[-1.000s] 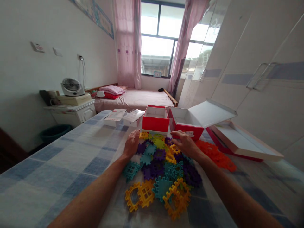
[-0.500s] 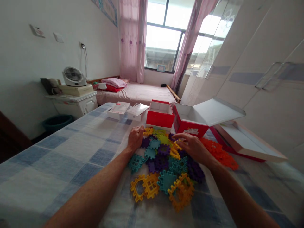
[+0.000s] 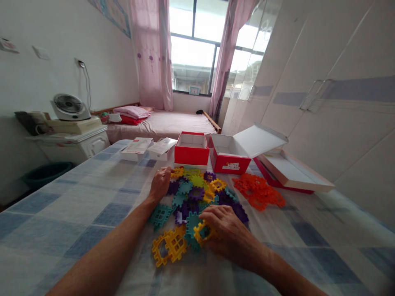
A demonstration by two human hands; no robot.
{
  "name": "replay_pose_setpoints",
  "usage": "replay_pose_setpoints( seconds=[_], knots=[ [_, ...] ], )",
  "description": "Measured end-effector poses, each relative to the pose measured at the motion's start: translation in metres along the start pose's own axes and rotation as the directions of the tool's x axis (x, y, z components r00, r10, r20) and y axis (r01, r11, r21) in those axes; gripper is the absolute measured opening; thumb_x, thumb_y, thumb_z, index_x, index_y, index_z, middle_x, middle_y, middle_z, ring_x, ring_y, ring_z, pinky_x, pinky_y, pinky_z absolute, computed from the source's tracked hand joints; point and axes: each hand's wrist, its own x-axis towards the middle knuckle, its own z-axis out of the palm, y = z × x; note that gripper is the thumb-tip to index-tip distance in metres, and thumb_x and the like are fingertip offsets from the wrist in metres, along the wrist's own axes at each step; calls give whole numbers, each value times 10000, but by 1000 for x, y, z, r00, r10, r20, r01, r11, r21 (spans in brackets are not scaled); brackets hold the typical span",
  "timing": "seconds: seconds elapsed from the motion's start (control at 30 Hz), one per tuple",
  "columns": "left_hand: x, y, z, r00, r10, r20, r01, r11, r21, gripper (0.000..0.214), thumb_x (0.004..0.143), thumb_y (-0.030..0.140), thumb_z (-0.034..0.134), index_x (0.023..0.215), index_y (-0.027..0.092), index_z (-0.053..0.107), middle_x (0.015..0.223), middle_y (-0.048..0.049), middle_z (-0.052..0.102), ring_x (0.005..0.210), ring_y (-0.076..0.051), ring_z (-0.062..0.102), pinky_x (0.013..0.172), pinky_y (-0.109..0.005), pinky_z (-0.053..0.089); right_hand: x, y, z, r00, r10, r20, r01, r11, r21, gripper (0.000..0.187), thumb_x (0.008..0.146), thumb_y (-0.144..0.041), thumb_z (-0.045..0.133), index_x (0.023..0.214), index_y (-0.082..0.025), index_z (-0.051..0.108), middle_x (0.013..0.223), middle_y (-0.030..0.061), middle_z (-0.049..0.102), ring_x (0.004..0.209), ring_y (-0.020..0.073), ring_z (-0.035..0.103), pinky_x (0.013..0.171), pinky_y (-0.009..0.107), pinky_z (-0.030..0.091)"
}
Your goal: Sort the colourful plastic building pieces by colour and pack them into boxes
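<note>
A heap of flat plastic interlocking tiles (image 3: 197, 195) in purple, teal, yellow and green lies on the checked tablecloth (image 3: 92, 205). My left hand (image 3: 159, 185) rests on the heap's left edge, fingers curled against the tiles. My right hand (image 3: 224, 232) lies on the near side of the heap, its fingers closed round a yellow tile (image 3: 202, 231). A separate pile of orange tiles (image 3: 257, 191) sits to the right, apart from both hands. Two yellow tiles (image 3: 168, 246) lie nearest to me.
Behind the heap stand a red open box (image 3: 191, 153) and a second red box with its white lid raised (image 3: 239, 154). A flat white-and-red box (image 3: 291, 170) lies at right, two white booklets (image 3: 148, 147) at back left. A bed, a fan and a wardrobe stand beyond.
My right hand has pulled back from the far side of the heap by the red box to the near side and closed on a yellow tile. The left hand stays put.
</note>
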Motion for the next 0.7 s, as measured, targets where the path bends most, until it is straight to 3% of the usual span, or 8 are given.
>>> replay_pose_setpoints(
  seconds=[0.17, 0.3, 0.43, 0.5, 0.53, 0.6, 0.7],
  knots=[
    [0, -3, 0, 1000, -10, 5, 10, 1000, 5, 636, 872, 547, 171, 852, 156, 671, 962, -107, 633, 935, -247, 573, 874, -348, 407, 30, 2, 2, 998, 10, -60, -9, 1000, 14, 347, 748, -329, 669, 1039, -212, 520, 1060, 69, 604, 1011, 227, 533, 894, 373, 342],
    [0, -1, -1, 1000, -21, 3, 21, 1000, 5, 647, 864, 562, 179, 848, 145, 674, 949, -112, 632, 921, -248, 581, 866, -344, 414, 38, 13, 2, 973, 116, -199, -62, 964, 257, 62, 824, -193, 517, 883, -213, 521, 1013, 41, 611, 968, 175, 548, 861, 316, 381],
    [0, 0, -2, 999, -44, 7, 44, 999, -1, 664, 868, 553, 161, 865, 131, 673, 957, -119, 627, 912, -240, 582, 853, -335, 415, 31, 38, -6, 854, 393, -341, -203, 855, 477, 90, 840, -206, 429, 861, -215, 516, 915, 30, 620, 821, 148, 564, 747, 271, 429],
    [0, 0, -2, 999, -52, 11, 52, 999, -2, 666, 865, 561, 167, 877, 128, 673, 953, -117, 625, 905, -236, 582, 851, -334, 414, 26, 52, -12, 787, 497, -365, -251, 799, 546, 134, 852, -243, 405, 908, -209, 522, 859, 23, 625, 746, 142, 565, 681, 257, 434],
    [0, 1, -2, 998, -55, 13, 55, 999, 0, 671, 862, 568, 168, 878, 127, 673, 952, -116, 625, 903, -234, 582, 850, -334, 414, 23, 57, -15, 776, 520, -357, -261, 780, 569, 159, 857, -258, 397, 932, -204, 527, 839, 19, 626, 709, 138, 562, 643, 249, 431],
    [0, 1, -2, 998, -56, 17, 56, 998, 4, 684, 857, 581, 164, 874, 126, 674, 956, -115, 624, 910, -232, 581, 853, -332, 415, 19, 63, -20, 812, 500, -302, -271, 780, 564, 197, 863, -274, 400, 973, -198, 545, 816, 11, 623, 670, 132, 553, 601, 241, 423],
    [0, 1, -3, 997, -67, 24, 67, 998, 12, 698, 855, 587, 153, 885, 121, 671, 965, -117, 625, 922, -232, 577, 865, -334, 411, 15, 56, -24, 927, 320, -195, -215, 880, 423, 199, 861, -225, 426, 972, -205, 591, 904, 23, 617, 779, 138, 568, 709, 262, 439]
  ],
)
